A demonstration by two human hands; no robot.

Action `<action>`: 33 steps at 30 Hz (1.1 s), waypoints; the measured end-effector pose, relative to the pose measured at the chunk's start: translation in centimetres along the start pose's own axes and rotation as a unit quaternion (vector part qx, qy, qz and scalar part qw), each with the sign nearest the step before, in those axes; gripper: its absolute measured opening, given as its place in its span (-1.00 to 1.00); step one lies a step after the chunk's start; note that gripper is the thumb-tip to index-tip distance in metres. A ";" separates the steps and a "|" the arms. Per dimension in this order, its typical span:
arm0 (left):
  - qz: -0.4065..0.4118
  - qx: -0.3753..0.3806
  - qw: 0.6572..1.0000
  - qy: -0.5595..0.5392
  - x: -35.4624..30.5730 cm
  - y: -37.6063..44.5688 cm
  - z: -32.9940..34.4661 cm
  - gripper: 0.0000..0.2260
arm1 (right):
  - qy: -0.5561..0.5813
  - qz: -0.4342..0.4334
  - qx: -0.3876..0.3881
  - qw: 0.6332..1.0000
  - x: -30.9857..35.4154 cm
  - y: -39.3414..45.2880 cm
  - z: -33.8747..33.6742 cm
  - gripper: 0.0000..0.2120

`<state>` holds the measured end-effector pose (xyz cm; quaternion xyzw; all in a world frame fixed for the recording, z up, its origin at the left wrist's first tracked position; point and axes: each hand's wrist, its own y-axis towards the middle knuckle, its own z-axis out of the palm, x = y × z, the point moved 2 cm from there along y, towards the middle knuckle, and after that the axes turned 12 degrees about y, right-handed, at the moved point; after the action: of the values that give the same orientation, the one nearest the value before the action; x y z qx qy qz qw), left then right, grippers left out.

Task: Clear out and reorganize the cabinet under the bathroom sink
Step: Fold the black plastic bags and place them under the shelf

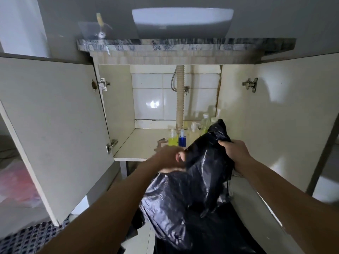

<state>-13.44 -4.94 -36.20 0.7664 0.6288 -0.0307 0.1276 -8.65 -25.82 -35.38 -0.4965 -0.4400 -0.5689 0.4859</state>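
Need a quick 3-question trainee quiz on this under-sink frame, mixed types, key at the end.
1. True or false: both cabinet doors are open.
2. What does the right hand grip? A) black plastic bag B) drain hose C) blue bottle
3. Fill in: the yellow bottle stands directly ___ of the blue bottle, as seen by the camera.

Key: 1 true; 2 A; 3 left. The left hand is motion-blurred at the bag's edge.
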 end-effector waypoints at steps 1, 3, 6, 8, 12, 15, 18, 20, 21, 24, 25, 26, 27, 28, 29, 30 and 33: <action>0.014 0.101 0.995 0.011 -0.7 -0.4 1.1 -0.59 | 0.006 0.007 -0.004 1.000 0.1 0.0 0.1 -0.83; -0.015 0.245 0.969 0.021 -1.4 -1.1 3.5 -0.31 | 0.013 0.021 -0.001 1.000 0.3 -0.1 0.3 -0.83; -0.060 0.274 0.959 -0.050 -2.0 -0.9 5.8 -0.17 | 0.032 0.047 0.015 0.998 0.1 -0.1 1.1 -0.79; -0.095 0.194 0.963 -0.160 -2.6 -0.5 6.0 -0.34 | 0.043 0.065 0.034 0.996 -0.3 -0.3 1.9 -0.75; -0.096 0.048 0.975 -0.196 -3.9 -0.3 5.3 -0.63 | 0.131 0.142 0.100 0.976 -1.5 -0.8 3.3 -0.69; -0.099 0.007 0.980 -0.170 -4.1 0.0 4.7 -0.74 | 0.145 0.136 0.099 0.975 -1.2 -0.9 3.0 -0.74; -0.102 -0.014 0.981 -0.167 -2.5 0.4 4.3 -0.82 | 0.092 0.094 0.075 0.988 -0.7 0.3 1.1 -0.82; -0.108 -0.025 0.978 -0.178 -1.3 0.3 3.5 -0.81 | 0.034 0.061 0.059 0.996 -0.7 0.9 -0.5 -0.86; -0.114 -0.031 0.974 -0.192 -0.9 0.2 3.1 -0.82 | 0.001 0.051 0.053 0.997 -1.0 1.3 -1.3 -0.82; -0.125 -0.063 0.969 -0.204 0.0 0.3 1.6 -0.86 | -0.139 0.035 0.029 0.989 -2.0 2.1 -2.7 -0.73; -0.123 -0.071 0.974 -0.178 0.2 0.4 1.1 -0.86 | -0.183 0.020 0.014 0.983 -2.1 2.3 -2.9 -0.73; -0.117 -0.079 0.980 -0.141 0.3 0.4 0.8 -0.84 | -0.230 -0.004 -0.002 0.973 -2.0 2.5 -3.0 -0.69; -0.114 -0.084 0.984 -0.103 0.3 0.5 0.6 -0.82 | -0.276 -0.043 -0.021 0.960 -1.6 2.5 -2.8 -0.61; -0.110 -0.091 0.987 -0.077 0.4 0.6 0.4 -0.80 | -0.310 -0.091 -0.034 0.946 -0.9 1.9 -2.3 -0.53; -0.110 -0.093 0.988 -0.058 0.3 0.7 0.3 -0.78 | -0.326 -0.148 -0.030 0.933 -0.4 1.2 -1.6 -0.50; -0.110 -0.095 0.988 -0.042 0.3 0.7 0.3 -0.77 | -0.327 -0.199 0.002 0.924 0.2 -0.1 -0.6 -0.51; -0.117 -0.100 0.988 0.002 -0.3 0.5 0.0 -0.76 | -0.362 -0.268 0.175 0.875 -0.3 -3.8 3.2 -0.39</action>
<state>-13.03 -5.34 -36.10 0.6709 0.7145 0.0191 0.1975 -11.94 -22.11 -35.38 -0.4376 -0.7938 -0.3718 0.2003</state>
